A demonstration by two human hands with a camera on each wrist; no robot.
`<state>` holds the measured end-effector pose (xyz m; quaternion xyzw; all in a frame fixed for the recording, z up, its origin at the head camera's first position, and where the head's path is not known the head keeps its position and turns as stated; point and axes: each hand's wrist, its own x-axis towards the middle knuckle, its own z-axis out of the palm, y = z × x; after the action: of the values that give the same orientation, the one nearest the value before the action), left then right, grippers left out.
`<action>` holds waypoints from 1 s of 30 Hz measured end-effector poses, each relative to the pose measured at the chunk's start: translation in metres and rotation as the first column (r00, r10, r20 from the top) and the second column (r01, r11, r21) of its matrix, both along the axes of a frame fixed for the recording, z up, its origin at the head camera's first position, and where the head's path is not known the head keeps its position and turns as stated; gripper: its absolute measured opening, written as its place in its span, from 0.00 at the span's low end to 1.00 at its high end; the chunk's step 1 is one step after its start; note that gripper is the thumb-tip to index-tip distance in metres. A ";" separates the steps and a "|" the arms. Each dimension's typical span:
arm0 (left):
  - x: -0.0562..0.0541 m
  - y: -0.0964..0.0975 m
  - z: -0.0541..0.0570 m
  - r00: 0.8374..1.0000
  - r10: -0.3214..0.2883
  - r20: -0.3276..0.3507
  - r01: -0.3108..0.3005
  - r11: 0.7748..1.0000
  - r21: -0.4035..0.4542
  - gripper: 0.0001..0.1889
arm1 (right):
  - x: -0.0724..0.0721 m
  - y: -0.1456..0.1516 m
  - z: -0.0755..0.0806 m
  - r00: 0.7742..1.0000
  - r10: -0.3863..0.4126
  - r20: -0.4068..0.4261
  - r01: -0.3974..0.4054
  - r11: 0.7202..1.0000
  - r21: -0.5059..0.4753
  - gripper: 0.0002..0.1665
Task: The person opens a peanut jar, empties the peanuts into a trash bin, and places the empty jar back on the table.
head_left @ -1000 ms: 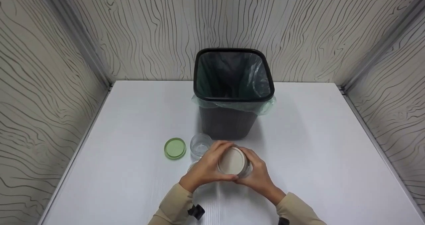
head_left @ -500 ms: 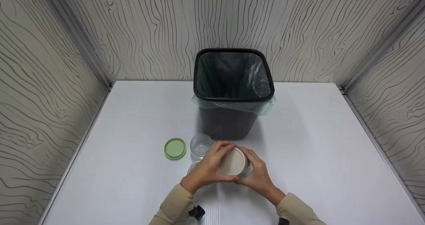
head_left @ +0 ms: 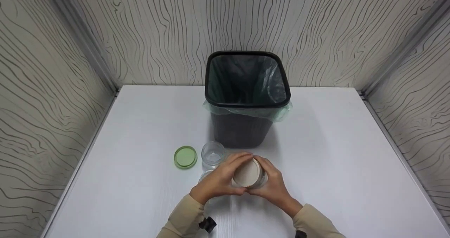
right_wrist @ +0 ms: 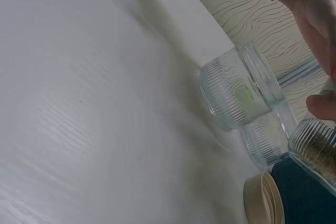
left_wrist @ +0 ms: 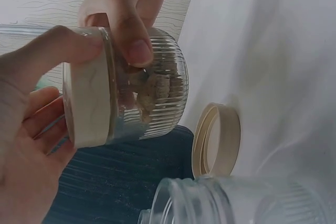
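Observation:
Both hands hold a ribbed glass jar [left_wrist: 160, 90] with brown contents that are too dim to identify. On its top is a beige lid [head_left: 246, 173]. My left hand [head_left: 220, 179] curls its fingers and thumb round this lid. My right hand [head_left: 275, 186] grips the glass body from the right. A clear glass jar [head_left: 213, 154] without a lid stands beyond the left hand. A second glass jar [right_wrist: 231, 87] is mostly hidden behind the left hand in the head view. Another beige lid [left_wrist: 223, 140] lies on the table, out of sight in the head view.
A dark bin [head_left: 242, 130] with a black rim and pale green liner stands behind the hands. Left of the jars lies a green lid [head_left: 185, 157]. The white table [head_left: 334, 153] is bordered by wood-patterned panels [head_left: 161, 34] at the back and sides.
On the held jar's lid, my left fingers have shifted slightly right along the far side, and the left thumb slightly left along the near side. The right hand stays in place.

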<state>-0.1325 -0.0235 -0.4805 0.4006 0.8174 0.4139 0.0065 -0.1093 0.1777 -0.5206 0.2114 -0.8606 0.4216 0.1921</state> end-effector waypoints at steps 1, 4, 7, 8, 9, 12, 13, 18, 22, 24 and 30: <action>0.000 0.000 0.000 1.000 0.005 -0.002 -0.005 1.000 -0.001 0.46 | 0.000 0.000 0.000 1.000 0.002 0.000 -0.002 1.000 -0.002 0.55; -0.001 0.001 -0.001 0.999 0.029 -0.016 -0.029 1.000 -0.002 0.46 | -0.001 0.000 -0.002 1.000 0.010 -0.008 -0.010 1.000 -0.008 0.54; -0.001 0.001 -0.002 0.998 0.057 -0.032 -0.057 0.998 -0.004 0.46 | -0.001 0.001 -0.002 1.000 0.010 -0.017 -0.010 1.000 0.003 0.54; -0.001 0.001 -0.002 0.997 0.064 -0.041 -0.064 0.998 -0.002 0.46 | -0.001 0.000 -0.002 1.000 0.011 -0.018 -0.011 1.000 0.006 0.55; -0.001 0.002 -0.002 0.996 0.072 -0.050 -0.072 0.997 -0.001 0.46 | -0.001 0.000 -0.002 1.000 0.011 -0.019 -0.010 1.000 0.012 0.55; -0.001 0.002 -0.003 0.992 0.092 -0.090 -0.092 0.996 0.004 0.47 | -0.001 0.000 -0.003 1.000 0.013 -0.018 -0.013 1.000 0.019 0.55; -0.001 0.002 -0.003 0.990 0.096 -0.104 -0.096 0.995 0.006 0.47 | -0.001 0.000 -0.003 1.000 0.015 -0.020 -0.015 1.000 0.021 0.55; 0.000 0.002 -0.005 0.988 0.109 -0.110 -0.109 0.994 0.014 0.47 | -0.002 0.000 -0.005 0.999 0.023 -0.045 -0.022 0.999 0.026 0.55; 0.000 0.003 -0.006 0.989 0.119 -0.086 -0.118 0.993 0.019 0.47 | -0.002 0.000 -0.007 0.997 0.031 -0.077 -0.028 0.999 0.036 0.55; 0.000 0.003 -0.006 0.988 0.123 -0.093 -0.121 0.992 0.027 0.47 | -0.002 0.001 -0.007 0.996 0.029 -0.087 -0.026 0.999 0.045 0.56; 0.002 0.005 -0.009 0.980 0.147 -0.133 -0.143 0.989 0.045 0.45 | -0.001 0.002 -0.009 0.995 0.021 -0.094 -0.015 0.998 0.065 0.57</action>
<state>-0.1309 -0.0186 -0.4895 0.3673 0.8356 0.3992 -0.0865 -0.1101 0.1793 -0.5293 0.2450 -0.8618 0.3848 0.2219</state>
